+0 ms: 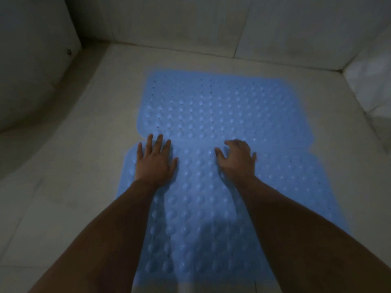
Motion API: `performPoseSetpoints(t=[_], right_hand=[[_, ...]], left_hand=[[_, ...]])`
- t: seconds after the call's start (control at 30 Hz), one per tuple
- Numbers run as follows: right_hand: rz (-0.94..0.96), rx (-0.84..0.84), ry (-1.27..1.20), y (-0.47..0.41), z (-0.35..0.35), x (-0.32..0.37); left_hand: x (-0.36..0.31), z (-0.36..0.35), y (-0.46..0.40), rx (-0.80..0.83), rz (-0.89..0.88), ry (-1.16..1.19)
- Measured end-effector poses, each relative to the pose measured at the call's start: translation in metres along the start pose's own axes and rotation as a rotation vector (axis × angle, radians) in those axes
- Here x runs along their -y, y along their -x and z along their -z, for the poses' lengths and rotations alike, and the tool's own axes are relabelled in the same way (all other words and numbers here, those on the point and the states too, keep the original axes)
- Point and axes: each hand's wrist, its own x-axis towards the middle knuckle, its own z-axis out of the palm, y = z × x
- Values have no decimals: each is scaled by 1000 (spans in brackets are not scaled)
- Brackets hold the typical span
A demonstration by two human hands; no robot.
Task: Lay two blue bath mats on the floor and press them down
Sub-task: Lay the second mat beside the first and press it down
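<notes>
Two light-blue bubbled bath mats lie flat on the pale tiled floor, end to end. The far mat (224,104) reaches toward the back wall. The near mat (201,208) runs down to the bottom of the view, and its far edge meets the far mat. My left hand (155,160) lies flat, fingers spread, on the near mat's far left corner, fingertips at the seam. My right hand (238,159) rests on the near mat close to the seam, fingers curled and arched, holding nothing.
A tiled back wall (190,24) stands just beyond the far mat. A curved pale fixture (31,70) bulges in at the left. Another tiled wall (372,85) closes the right side. Bare floor tiles (69,187) lie left of the mats.
</notes>
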Motion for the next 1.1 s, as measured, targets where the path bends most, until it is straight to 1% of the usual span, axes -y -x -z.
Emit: performPoseSetpoints(t=[0.07, 0.13, 0.27, 0.43, 0.57, 0.73, 0.9, 1.03, 1.1], right_hand=[[107, -24, -21, -13, -19, 28], [198, -52, -24, -20, -37, 49], [295, -60, -41, -17, -68, 71], [308, -40, -60, -1, -79, 71], [315, -77, -84, 7, -68, 62], [296, -45, -68, 4, -50, 49], [285, -76, -112, 3, -58, 48], [295, -16, -89, 10, -68, 74], [313, 102, -53, 10, -61, 92]], left_hand=[[10, -8, -3, -11, -1, -13], [19, -14, -1, 14, -9, -10], [34, -26, 6, 75, -42, -11], [38, -22, 9, 95, -72, -36], [38, -18, 7, 129, -83, -31], [36, -15, 6, 164, -61, -38], [37, -16, 3, 166, -77, -31], [39, -11, 1, 282, -73, -17], [40, 3, -10, 404, -80, 75]])
